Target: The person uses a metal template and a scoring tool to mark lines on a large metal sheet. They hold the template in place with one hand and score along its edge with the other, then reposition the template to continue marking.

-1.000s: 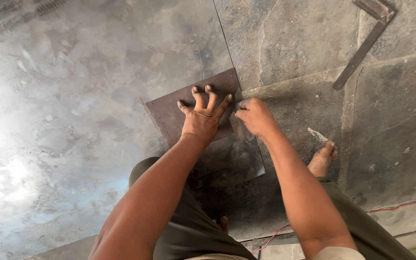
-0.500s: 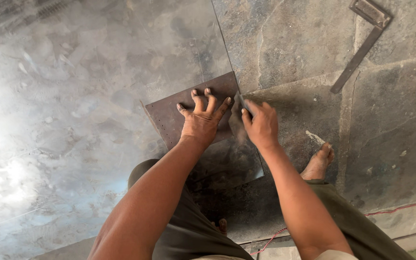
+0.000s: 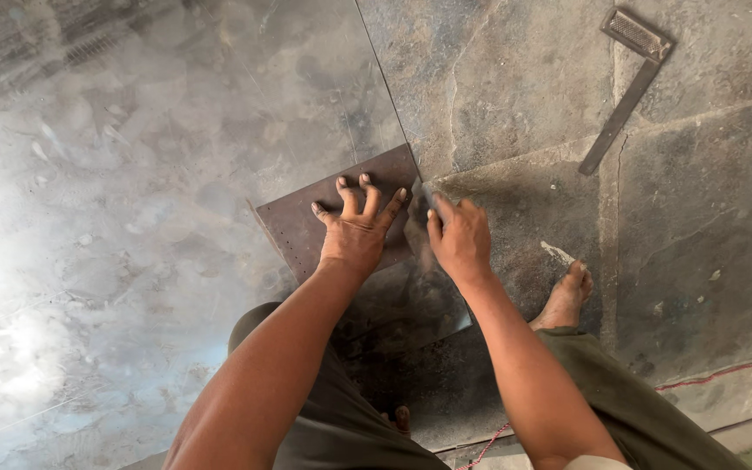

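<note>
My left hand (image 3: 357, 235) lies flat on a dark brown tile (image 3: 293, 228), fingers spread, pressing it to the floor. My right hand (image 3: 459, 239) sits at the tile's right edge with the fingers curled around a small grey block (image 3: 420, 195) that touches that edge. Only the block's tip shows past my fingers. Grey dust covers the rough floor (image 3: 515, 113) around the right hand.
A long metal tool with a rectangular head (image 3: 627, 77) lies on the floor at the top right. My bare foot (image 3: 567, 294) rests right of the tile, beside a small white scrap (image 3: 557, 252). Glossy tiles (image 3: 89, 218) spread to the left. A red cord (image 3: 715, 372) runs along the bottom right.
My right hand has slid a little toward me along the tile's right edge. The left hand stays pressed on the tile.
</note>
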